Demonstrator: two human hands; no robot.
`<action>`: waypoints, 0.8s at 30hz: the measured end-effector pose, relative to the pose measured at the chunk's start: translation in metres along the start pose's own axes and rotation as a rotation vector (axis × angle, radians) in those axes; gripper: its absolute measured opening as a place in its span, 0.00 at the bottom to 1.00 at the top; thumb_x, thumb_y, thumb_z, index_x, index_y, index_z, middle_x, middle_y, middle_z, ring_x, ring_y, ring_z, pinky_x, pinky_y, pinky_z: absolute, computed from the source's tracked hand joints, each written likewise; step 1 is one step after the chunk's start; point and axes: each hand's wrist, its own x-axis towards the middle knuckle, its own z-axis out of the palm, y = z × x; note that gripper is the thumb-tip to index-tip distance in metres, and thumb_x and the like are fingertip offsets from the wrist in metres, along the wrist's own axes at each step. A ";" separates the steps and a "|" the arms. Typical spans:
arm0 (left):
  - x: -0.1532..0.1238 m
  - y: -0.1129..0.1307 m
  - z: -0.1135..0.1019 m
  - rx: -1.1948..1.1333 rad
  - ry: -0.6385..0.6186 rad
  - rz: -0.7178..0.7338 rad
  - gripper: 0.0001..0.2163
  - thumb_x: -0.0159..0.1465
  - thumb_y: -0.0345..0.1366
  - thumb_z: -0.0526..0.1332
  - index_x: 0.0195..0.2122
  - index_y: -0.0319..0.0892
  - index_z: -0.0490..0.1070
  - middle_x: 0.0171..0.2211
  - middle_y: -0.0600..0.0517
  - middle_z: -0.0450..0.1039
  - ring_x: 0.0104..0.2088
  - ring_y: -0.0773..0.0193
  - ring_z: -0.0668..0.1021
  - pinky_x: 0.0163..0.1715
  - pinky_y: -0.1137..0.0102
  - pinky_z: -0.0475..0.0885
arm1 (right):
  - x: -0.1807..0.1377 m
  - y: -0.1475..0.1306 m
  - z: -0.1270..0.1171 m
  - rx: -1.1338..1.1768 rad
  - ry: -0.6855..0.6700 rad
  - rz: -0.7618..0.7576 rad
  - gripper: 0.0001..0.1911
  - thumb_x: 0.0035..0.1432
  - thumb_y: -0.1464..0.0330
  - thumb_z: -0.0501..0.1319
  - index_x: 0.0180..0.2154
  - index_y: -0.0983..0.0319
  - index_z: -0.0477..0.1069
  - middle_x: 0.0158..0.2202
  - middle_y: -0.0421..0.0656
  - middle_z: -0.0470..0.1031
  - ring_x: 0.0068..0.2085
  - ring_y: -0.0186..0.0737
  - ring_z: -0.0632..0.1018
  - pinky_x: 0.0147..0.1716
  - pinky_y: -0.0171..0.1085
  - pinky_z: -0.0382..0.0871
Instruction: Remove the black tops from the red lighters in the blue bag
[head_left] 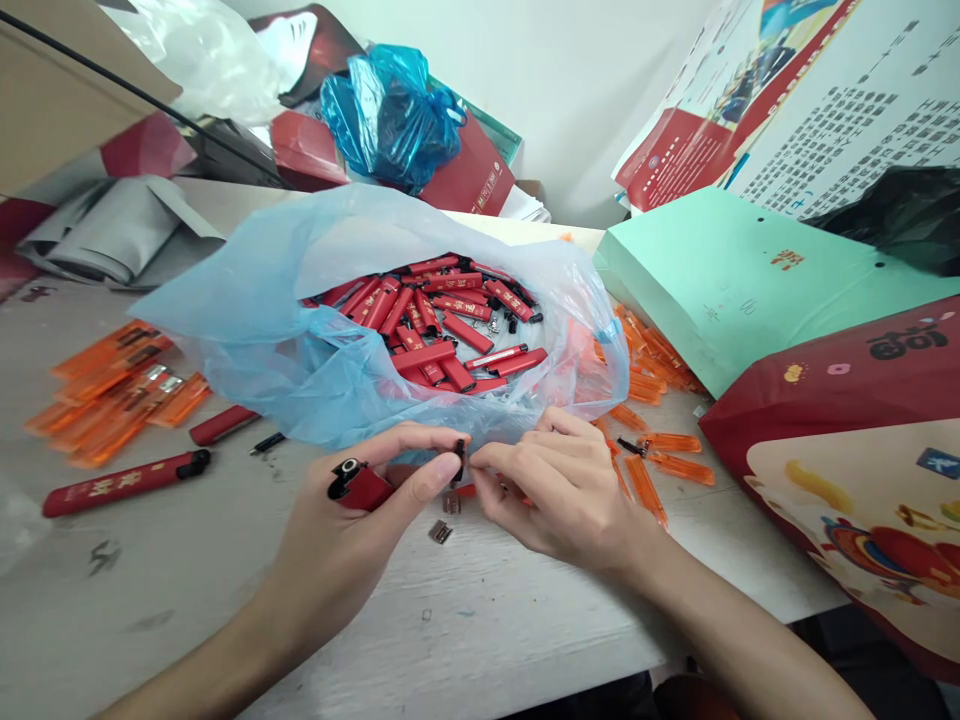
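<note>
My left hand point(352, 530) is closed around a red lighter point(360, 485) with a black top, and its thumb and forefinger also pinch a small dark part point(460, 460). My right hand point(559, 495) meets it from the right, fingertips pinched on the same small part. Both hands hover over the pale table point(225, 590), just in front of a blue plastic bag point(300, 330) full of several red lighters point(442, 320). A small metal piece point(440, 532) lies on the table under the hands.
Orange lighter bodies point(112, 390) are piled at the left, with more orange lighter bodies point(660, 440) at the right. Two red lighters point(124, 483) lie loose at the left. A green box point(742, 280) and a red printed bag point(862, 470) stand right. Clutter fills the back.
</note>
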 end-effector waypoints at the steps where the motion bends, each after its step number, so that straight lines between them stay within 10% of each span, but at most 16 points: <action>1: 0.000 0.000 0.000 0.002 0.002 0.001 0.06 0.66 0.37 0.67 0.39 0.56 0.84 0.37 0.59 0.87 0.37 0.58 0.87 0.35 0.69 0.86 | 0.000 0.000 -0.001 -0.005 -0.005 0.005 0.08 0.68 0.76 0.64 0.34 0.63 0.76 0.19 0.31 0.68 0.20 0.28 0.68 0.25 0.37 0.56; 24: 0.000 0.004 0.001 0.005 -0.036 -0.019 0.04 0.66 0.37 0.67 0.39 0.52 0.83 0.33 0.58 0.85 0.23 0.66 0.81 0.21 0.74 0.79 | -0.005 0.008 0.005 -0.042 0.099 0.078 0.06 0.64 0.76 0.66 0.35 0.61 0.74 0.20 0.30 0.71 0.20 0.29 0.67 0.25 0.39 0.58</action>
